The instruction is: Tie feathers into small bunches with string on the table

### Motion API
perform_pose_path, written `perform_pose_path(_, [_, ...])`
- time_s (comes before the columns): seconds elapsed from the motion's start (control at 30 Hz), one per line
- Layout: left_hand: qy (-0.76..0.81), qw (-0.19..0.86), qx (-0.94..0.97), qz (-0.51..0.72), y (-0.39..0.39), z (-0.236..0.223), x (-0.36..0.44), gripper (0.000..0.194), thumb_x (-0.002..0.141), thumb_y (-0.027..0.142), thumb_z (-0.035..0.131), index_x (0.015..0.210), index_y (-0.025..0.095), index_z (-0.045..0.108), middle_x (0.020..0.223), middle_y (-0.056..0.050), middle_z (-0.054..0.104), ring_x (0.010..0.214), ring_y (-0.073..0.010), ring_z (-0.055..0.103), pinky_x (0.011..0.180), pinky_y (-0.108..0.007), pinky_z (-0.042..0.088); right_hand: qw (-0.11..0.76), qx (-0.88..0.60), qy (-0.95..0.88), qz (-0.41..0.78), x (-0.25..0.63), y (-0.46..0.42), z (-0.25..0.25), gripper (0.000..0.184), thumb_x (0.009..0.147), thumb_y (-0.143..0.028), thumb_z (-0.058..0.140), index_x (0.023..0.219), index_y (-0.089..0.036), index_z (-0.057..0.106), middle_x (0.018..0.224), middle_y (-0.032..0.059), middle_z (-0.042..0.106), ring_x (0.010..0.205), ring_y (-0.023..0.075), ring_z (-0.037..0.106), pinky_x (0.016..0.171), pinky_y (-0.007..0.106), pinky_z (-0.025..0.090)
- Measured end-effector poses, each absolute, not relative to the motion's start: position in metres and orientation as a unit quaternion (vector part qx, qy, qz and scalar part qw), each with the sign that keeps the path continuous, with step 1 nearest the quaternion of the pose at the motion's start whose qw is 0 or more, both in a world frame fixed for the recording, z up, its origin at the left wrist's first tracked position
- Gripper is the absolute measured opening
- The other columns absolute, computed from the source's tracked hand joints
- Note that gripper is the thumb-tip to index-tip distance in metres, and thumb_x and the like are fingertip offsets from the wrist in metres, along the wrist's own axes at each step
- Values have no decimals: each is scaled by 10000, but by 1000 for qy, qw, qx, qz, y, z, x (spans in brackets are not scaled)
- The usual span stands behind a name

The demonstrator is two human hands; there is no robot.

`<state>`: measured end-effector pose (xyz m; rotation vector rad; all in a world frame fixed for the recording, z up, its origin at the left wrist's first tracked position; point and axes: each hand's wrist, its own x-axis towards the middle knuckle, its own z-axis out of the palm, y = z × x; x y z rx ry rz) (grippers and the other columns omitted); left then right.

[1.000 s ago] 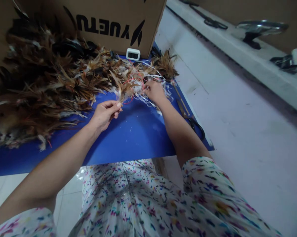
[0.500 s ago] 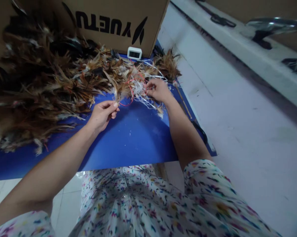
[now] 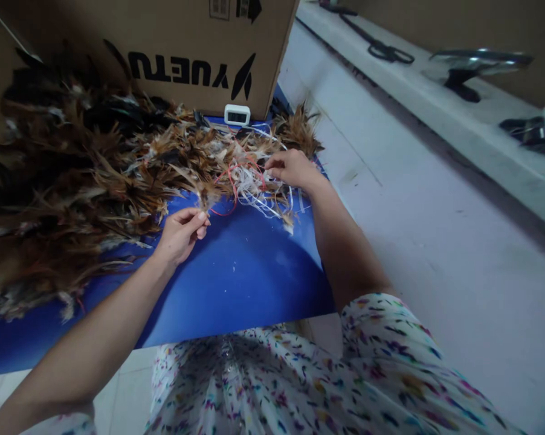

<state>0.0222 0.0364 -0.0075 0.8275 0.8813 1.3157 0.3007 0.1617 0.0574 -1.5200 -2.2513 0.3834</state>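
Observation:
Between the thumb and fingers of my left hand (image 3: 182,234) is a small tuft of brown feathers (image 3: 203,196), its tips pointing away from me. A red string (image 3: 227,212) runs from near this tuft into a loose tangle of white and red strings (image 3: 249,184). At the right side of that tangle, my right hand (image 3: 295,168) is closed with its fingertips together; what they grip, if anything, is hidden. A big heap of brown and black feathers (image 3: 118,163) spreads over the blue tabletop (image 3: 236,272) on the left and behind both hands.
A cardboard box (image 3: 186,36) stands behind the heap, with a small white digital clock (image 3: 237,115) in front of it. Another feather bunch (image 3: 302,127) lies at the back right. Along the right runs a pale wall (image 3: 435,241) with a ledge holding dark scissors (image 3: 390,53).
My left hand has moved left and closer to me with the feather tuft. My right hand has shifted slightly right, widening the gap between the hands. The camera view has tilted a little.

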Motion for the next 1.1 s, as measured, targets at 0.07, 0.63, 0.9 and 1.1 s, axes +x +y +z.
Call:
perform_pose_path(0.07, [382, 630, 367, 568, 36, -9, 22, 359, 515, 377, 971, 636, 145, 724, 586, -7, 673, 412, -36, 496, 417, -158, 390, 231, -541, -797, 139, 300, 172, 61, 179, 790, -124, 629, 897, -136, 772, 863, 63, 749, 816, 192, 658, 814, 320, 487])
perform_pose_path(0.63, [358, 642, 495, 463, 29, -16, 20, 341, 727, 433, 849, 690, 116, 730, 648, -17, 647, 477, -43, 505, 479, -183, 404, 103, -605, -788, 50, 239, 303, 51, 294, 854, -102, 587, 1091, -105, 761, 1113, 117, 754, 1078, 243, 684, 985, 342, 505])
perform_pose_path(0.9, [362, 646, 502, 447, 28, -14, 22, 392, 732, 492, 828, 710, 117, 716, 668, -34, 669, 483, -53, 502, 480, -201, 407, -49, -636, -770, 18, 227, 335, 26, 221, 853, -99, 609, 1013, -84, 761, 1070, 173, 752, 1026, 277, 694, 956, 377, 525])
perform_pose_path(1.1, [361, 651, 494, 448, 30, -14, 22, 419, 699, 529, 835, 696, 130, 706, 656, -38, 673, 472, -62, 494, 476, -216, 408, 28, -638, -769, -4, 232, 342, 24, 199, 863, -99, 583, 955, -54, 753, 987, 207, 731, 1031, 309, 691, 945, 441, 532])
